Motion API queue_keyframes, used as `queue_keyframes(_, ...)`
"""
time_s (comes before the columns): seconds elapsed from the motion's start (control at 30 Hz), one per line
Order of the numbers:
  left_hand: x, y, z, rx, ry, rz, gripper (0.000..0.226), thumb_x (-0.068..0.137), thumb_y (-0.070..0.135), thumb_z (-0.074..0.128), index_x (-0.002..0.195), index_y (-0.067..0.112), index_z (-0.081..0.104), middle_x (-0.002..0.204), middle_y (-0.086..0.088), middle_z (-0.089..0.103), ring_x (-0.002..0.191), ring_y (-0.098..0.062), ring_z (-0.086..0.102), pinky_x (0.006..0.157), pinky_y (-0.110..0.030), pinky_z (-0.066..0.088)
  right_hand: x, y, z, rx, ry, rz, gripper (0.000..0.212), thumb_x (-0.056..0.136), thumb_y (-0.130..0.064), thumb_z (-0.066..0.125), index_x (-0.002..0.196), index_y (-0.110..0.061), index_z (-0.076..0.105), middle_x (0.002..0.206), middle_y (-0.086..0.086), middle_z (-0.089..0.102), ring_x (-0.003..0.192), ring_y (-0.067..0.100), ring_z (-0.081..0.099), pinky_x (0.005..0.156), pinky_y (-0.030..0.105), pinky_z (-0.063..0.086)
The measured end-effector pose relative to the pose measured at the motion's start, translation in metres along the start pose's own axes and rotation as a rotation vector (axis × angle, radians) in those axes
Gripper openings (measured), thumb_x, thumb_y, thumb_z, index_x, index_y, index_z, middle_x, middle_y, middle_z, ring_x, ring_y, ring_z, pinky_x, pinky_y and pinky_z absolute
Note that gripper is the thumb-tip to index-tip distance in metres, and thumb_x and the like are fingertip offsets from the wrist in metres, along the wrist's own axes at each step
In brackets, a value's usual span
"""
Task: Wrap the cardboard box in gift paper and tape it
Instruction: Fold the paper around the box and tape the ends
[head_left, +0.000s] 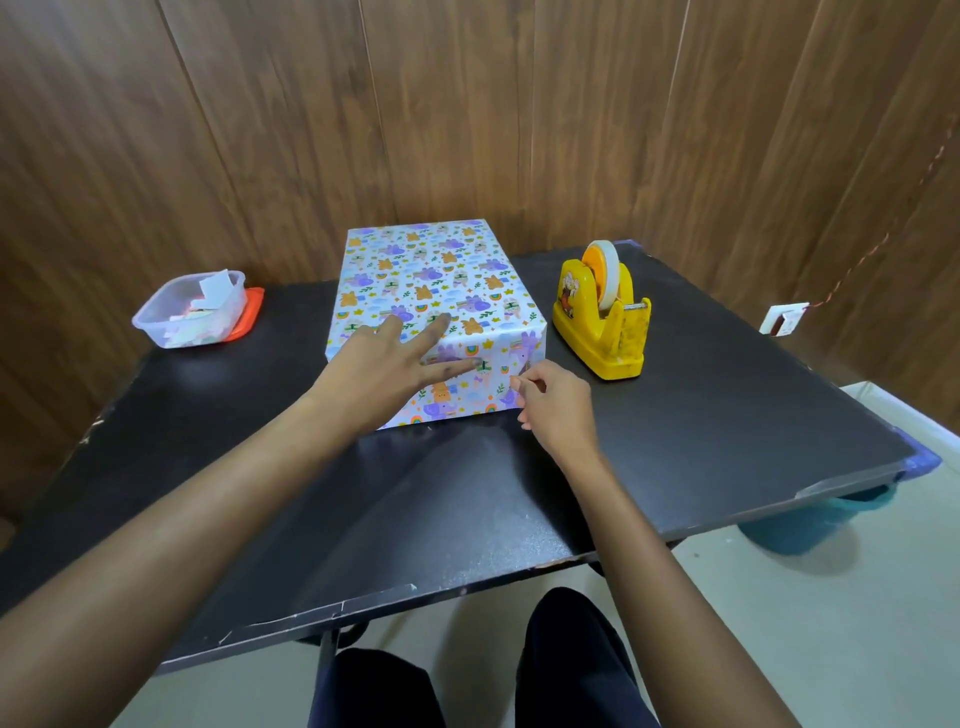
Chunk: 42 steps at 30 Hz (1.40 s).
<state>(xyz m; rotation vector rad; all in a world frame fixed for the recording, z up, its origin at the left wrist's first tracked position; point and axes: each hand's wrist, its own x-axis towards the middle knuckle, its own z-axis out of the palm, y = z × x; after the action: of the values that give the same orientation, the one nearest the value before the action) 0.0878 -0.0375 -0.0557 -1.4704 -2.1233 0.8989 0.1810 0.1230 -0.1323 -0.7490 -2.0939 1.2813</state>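
**Near end flap being held down for tape**

Closest to the camera are the person's dark-trousered knees (467, 670), under the front edge of the black table (467, 519).

Off to the far left of the left hand sits a clear plastic container (189, 306) of paper scraps on its orange lid, well apart from the work.

The left hand (384, 369) is spread wide, fingers splayed over the near top edge of the cardboard box (431, 291), which is already covered in cartoon-print gift paper (415, 260). Its index finger reaches down onto the near end face, apparently pressing a folded flap flat. The box lies directly under and beyond this hand, at the middle of the table.

Just right of it, the right hand (556, 405) is drawn together, thumb and forefinger pinched at the lower right corner of the same end face. It seems to hold something small, perhaps a strip of tape or the flap's tip; I cannot tell which.

To the right of that hand, near the box but not touching, stands a yellow tape dispenser (602, 312).

Risks, as I judge them: if the left finger lifts too soon, the flap may spring open; a tape strip could curl onto itself or land crooked, wrinkling or tearing the thin paper when pulled back.
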Motion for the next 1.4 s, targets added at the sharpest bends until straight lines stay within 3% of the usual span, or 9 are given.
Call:
queue_keyframes(0.13,-0.001,-0.002,0.002,0.007,0.020,-0.011,0.087,0.072,0.001,0.010,0.139,0.047,-0.022,0.158,-0.009,0.005,0.105,-0.032,0.051,0.054,-0.030,0.031,-0.001,0.002,-0.001,0.081,0.005,0.024,0.013,0.090,-0.012,0.059,0.078,-0.007,0.059,0.070,0.006,0.057,0.039,0.003,0.050,0.049,0.023,0.051)
queue_keyframes(0.27,0.001,0.000,0.004,-0.003,0.027,-0.020,0.087,0.084,-0.001,0.025,0.140,0.047,-0.022,0.158,-0.010,-0.001,0.108,-0.034,0.048,0.056,-0.031,0.031,-0.002,0.003,-0.001,0.117,0.000,0.047,0.014,0.090,-0.014,0.060,0.079,-0.006,0.060,0.066,0.005,0.056,0.046,0.011,0.051,0.048,0.022,0.052)
queue_keyframes(0.43,-0.001,0.001,0.003,0.011,0.026,-0.004,0.086,0.070,0.004,0.006,0.139,0.046,-0.023,0.158,-0.011,0.001,0.106,-0.032,0.050,0.055,-0.030,0.031,0.005,-0.002,0.002,0.138,0.026,0.069,0.021,0.088,-0.015,0.063,0.070,-0.007,0.056,0.059,0.004,0.055,0.045,0.014,0.053,0.056,0.032,0.054)
queue_keyframes(0.63,0.000,-0.003,0.021,0.040,0.132,-0.022,0.082,0.070,0.001,0.000,0.140,0.044,-0.001,0.146,-0.009,0.041,0.075,-0.027,0.058,0.046,-0.026,0.023,0.014,-0.005,0.009,0.088,0.094,0.128,0.033,0.088,-0.021,0.064,0.058,-0.018,0.049,0.061,0.003,0.059,0.043,0.016,0.055,0.060,0.035,0.053)
queue_keyframes(0.8,0.001,-0.004,0.017,0.024,0.105,-0.023,0.084,0.068,0.001,-0.005,0.141,0.043,-0.006,0.149,-0.011,0.034,0.078,-0.027,0.056,0.048,-0.027,0.025,0.019,-0.004,0.008,0.010,0.098,0.158,0.032,0.083,-0.033,0.070,0.070,-0.012,0.049,0.062,0.004,0.061,0.039,0.016,0.052,0.041,0.023,0.039)
queue_keyframes(0.9,0.002,-0.003,0.014,0.020,0.066,0.002,0.091,0.062,0.001,-0.011,0.143,0.044,-0.016,0.156,-0.014,0.014,0.096,-0.031,0.053,0.054,-0.031,0.029,0.024,0.002,0.002,-0.033,0.122,0.190,0.050,0.071,-0.045,0.077,0.081,-0.010,0.042,0.070,0.013,0.064,0.038,0.017,0.048,0.037,0.024,0.035)
queue_keyframes(1.17,0.001,-0.005,0.012,0.000,0.132,0.029,0.095,0.062,-0.002,-0.011,0.144,0.045,-0.010,0.156,-0.013,0.013,0.097,-0.030,0.053,0.055,-0.031,0.028,0.028,0.015,-0.020,-0.091,-0.035,0.147,0.032,0.078,-0.021,0.077,0.072,-0.007,0.048,0.054,0.005,0.052,0.043,0.015,0.043,0.046,0.027,0.039)
queue_keyframes(1.3,0.002,-0.013,0.028,-0.071,0.237,0.041,0.091,0.073,-0.005,0.030,0.147,0.041,0.003,0.140,-0.009,0.048,0.072,-0.029,0.056,0.046,-0.027,0.023,0.043,0.004,-0.059,-0.147,0.180,0.019,0.012,0.085,-0.017,0.066,0.080,-0.008,0.061,0.074,0.007,0.060,0.070,0.020,0.056,0.064,0.032,0.045)
queue_keyframes(1.4,0.002,-0.022,0.036,-0.163,0.335,-0.004,0.123,0.061,0.009,0.079,0.148,0.036,-0.004,0.136,0.001,0.054,0.068,-0.022,0.049,0.044,-0.026,0.031,0.066,-0.010,-0.093,-0.426,0.370,-0.061,0.025,0.094,-0.030,0.054,0.103,-0.010,0.065,0.112,0.009,0.057,0.112,0.025,0.046,0.084,0.037,0.042)
